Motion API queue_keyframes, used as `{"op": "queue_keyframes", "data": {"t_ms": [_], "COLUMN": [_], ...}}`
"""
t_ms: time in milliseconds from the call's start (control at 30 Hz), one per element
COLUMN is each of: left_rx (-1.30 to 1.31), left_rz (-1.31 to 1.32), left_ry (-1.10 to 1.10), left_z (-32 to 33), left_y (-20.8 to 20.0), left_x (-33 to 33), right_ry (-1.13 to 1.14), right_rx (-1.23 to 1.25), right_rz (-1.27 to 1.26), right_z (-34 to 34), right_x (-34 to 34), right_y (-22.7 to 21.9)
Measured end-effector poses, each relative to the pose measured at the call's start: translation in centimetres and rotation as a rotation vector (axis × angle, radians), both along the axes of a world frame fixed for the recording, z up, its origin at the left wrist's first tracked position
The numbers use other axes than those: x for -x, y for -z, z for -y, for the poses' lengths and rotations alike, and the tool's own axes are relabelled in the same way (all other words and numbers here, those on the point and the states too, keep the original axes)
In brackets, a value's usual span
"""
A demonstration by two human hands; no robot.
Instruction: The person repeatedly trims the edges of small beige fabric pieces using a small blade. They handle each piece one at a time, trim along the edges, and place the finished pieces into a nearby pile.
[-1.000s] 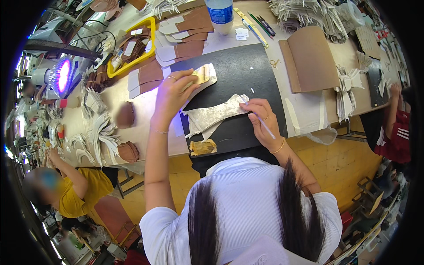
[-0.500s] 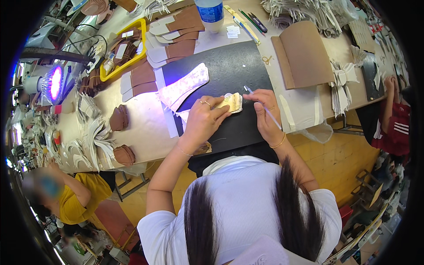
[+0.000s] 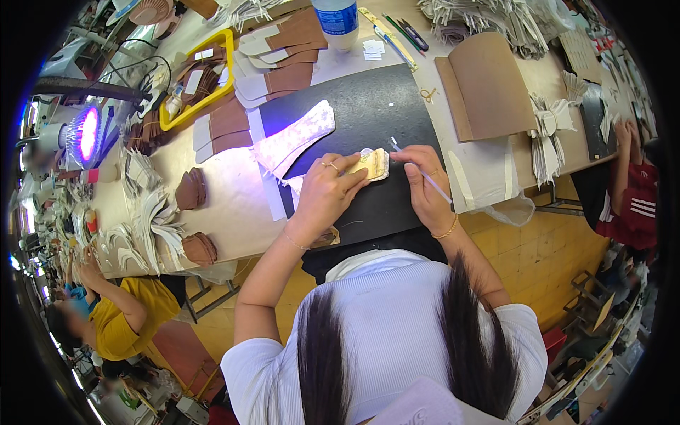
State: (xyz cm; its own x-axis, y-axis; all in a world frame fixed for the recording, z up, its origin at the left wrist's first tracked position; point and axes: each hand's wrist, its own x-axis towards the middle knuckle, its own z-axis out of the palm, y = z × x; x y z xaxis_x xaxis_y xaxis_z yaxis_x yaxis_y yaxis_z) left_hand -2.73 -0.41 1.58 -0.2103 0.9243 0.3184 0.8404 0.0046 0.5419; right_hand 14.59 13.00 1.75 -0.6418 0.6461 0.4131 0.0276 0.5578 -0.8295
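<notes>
My left hand (image 3: 329,188), with a ring on one finger, presses down on a small cream padded piece with pale edges (image 3: 380,166) lying on a black mat (image 3: 368,95). Its fingers cover much of that piece. In my right hand (image 3: 427,183) is a thin, whitish translucent stick (image 3: 439,190), pinched between thumb and fingers. The stick's tip is close to the right end of the padded piece; whether they touch, I cannot tell. A pale patterned piece (image 3: 301,138), wide at one end, lies on the mat left of my hands, lit purple.
A glowing purple lamp (image 3: 86,134) stands at the left, near a yellow tray (image 3: 230,64) of brown pieces. Brown-and-white pieces (image 3: 283,42) lie fanned behind the mat. A cup (image 3: 336,25) stands at the back; a brown folded sheet (image 3: 492,88) is at right. Co-workers sit on both sides.
My right hand and the stick have shifted very slightly; my left hand stays put on the padded piece. At the left, the co-worker in yellow has moved their head and arms.
</notes>
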Motion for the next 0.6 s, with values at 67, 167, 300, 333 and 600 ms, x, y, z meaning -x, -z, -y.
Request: {"op": "queue_keyframes", "data": {"t_ms": [67, 167, 300, 333, 600], "left_rx": [-0.009, -0.021, -0.029, -0.028, -0.005], "left_rz": [-0.013, -0.036, -0.069, -0.076, -0.101], "left_ry": [0.009, 0.024, 0.031, 0.031, 0.025], "left_z": [0.0, 0.0, -0.1, -0.1, 0.1], "left_y": [0.0, 0.1, 0.0, 0.0, -0.1], "left_x": [0.1, 0.1, 0.0, 0.0, -0.2], "right_ry": [-0.005, -0.021, -0.006, -0.007, -0.141], "right_rx": [0.034, 0.018, -0.125, -0.152, -0.322], "right_rz": [0.050, 0.176, 0.232, 0.241, 0.239], "right_z": [0.2, 0.2, 0.1, 0.1, 2.1], "right_x": [0.3, 0.9, 2.0, 2.1, 1.1], "right_y": [0.0, 0.1, -0.8, -0.9, -1.8]}}
